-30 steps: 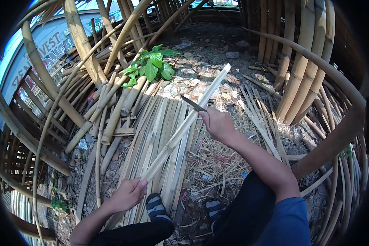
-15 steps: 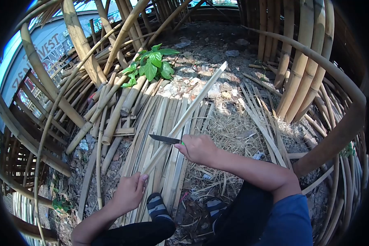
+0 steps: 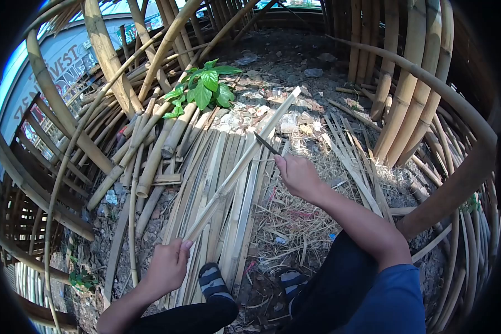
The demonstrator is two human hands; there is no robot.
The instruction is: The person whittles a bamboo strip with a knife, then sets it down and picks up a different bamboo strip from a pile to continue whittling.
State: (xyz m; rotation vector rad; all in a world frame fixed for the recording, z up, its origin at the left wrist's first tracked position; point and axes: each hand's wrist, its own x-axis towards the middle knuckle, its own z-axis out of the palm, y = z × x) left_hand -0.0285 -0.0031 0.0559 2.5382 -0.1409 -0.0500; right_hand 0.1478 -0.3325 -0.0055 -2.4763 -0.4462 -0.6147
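My left hand [image 3: 167,267] is closed round the near end of a long pale bamboo strip [image 3: 224,191]. The strip slants up and away to the right, its far end over the stony ground. My right hand [image 3: 299,175] grips a knife [image 3: 266,144] by its handle, which the fingers hide. The dark blade lies against the upper part of the strip, pointing up and left. Below the held strip, a layer of split bamboo strips [image 3: 206,183] lies lengthwise on the ground.
Shavings [image 3: 300,217] are heaped right of the strips. A green leafy plant [image 3: 203,89] grows at their far end. Thick bamboo poles [image 3: 409,89] stand at right, and more poles [image 3: 114,61] lean at left. My sandalled foot [image 3: 214,281] rests by the strips.
My right hand has moved the knife up and right along the strip, away from my left hand. The strip's far end has shifted slightly left; my left hand has dropped slightly.
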